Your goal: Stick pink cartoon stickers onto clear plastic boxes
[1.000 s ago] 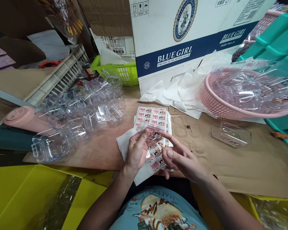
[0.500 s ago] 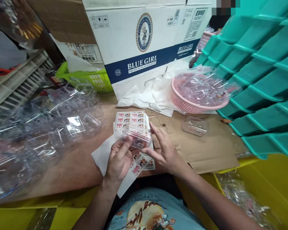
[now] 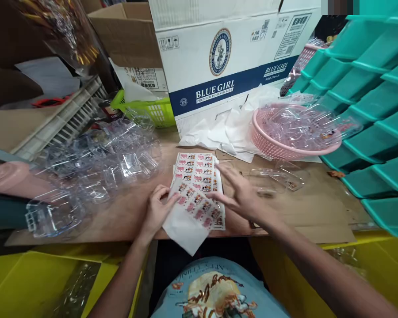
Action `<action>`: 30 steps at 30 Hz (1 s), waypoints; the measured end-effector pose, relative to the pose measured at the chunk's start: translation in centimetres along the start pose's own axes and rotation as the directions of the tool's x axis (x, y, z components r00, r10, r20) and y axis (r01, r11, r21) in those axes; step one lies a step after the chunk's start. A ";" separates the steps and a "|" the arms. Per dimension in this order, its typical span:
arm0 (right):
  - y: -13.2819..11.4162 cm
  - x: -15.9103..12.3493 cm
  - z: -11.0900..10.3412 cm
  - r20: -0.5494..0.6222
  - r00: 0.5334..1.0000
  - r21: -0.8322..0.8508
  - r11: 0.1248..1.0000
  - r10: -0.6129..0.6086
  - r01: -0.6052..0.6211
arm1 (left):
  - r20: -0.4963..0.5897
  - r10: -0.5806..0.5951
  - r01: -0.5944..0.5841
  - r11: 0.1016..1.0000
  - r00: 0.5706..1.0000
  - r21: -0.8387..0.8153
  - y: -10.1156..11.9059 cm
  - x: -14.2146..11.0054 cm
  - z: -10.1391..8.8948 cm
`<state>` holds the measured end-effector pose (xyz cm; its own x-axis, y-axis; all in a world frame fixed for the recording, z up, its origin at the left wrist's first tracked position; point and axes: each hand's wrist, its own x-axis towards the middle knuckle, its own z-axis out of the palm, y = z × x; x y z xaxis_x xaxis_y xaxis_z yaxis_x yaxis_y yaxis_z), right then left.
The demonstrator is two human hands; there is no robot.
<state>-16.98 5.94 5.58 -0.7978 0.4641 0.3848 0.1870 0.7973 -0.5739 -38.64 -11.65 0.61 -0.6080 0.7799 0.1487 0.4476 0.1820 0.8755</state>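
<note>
- Fingers of the left hand (image 3: 155, 213), just left of the frame's centre, are bent, with a small gap showing between thumb and forefinger; the thumb lies at the left edge of a loose sticker sheet (image 3: 196, 207), but whether they pinch it cannot be told.
- Right of centre, the fingers of the right hand (image 3: 242, 194) are spread wide and hold nothing; the thumb reaches over the loose sheet, though contact is unclear.
- That loose sheet lies askew in the middle of the frame, on a stack of sticker sheets (image 3: 195, 160) printed with cats and pink lettering, its bare white end pointing toward the bottom edge.
- Right of the right hand, two clear containers (image 3: 293, 180) overlap on flattened cardboard (image 3: 318, 216); the nearer one is blurred.
- At upper right, a pink basket (image 3: 278, 150) is heaped with clear containers, beside stacked turquoise trays (image 3: 381, 145).
- Many more clear containers (image 3: 96, 185) crowd the left of the bench (image 3: 135, 210), next to a pink bottle (image 3: 16, 179).
- Crumpled white paper (image 3: 212, 132) lies before a white and blue carton (image 3: 219, 90) at top centre.
</note>
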 end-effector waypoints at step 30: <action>-3.3 2.4 6.6 -0.050 0.969 0.028 0.969 -0.243 0.244 | 0.314 -0.287 0.422 0.509 0.905 -0.750 3.3 -1.6 1.9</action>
<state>-23.33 1.92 3.60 -0.7898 0.2752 0.5482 -0.0301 0.8752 -0.4828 -34.95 -11.20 2.34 -0.4723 0.8419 -0.2608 -0.5209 -0.0279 0.8532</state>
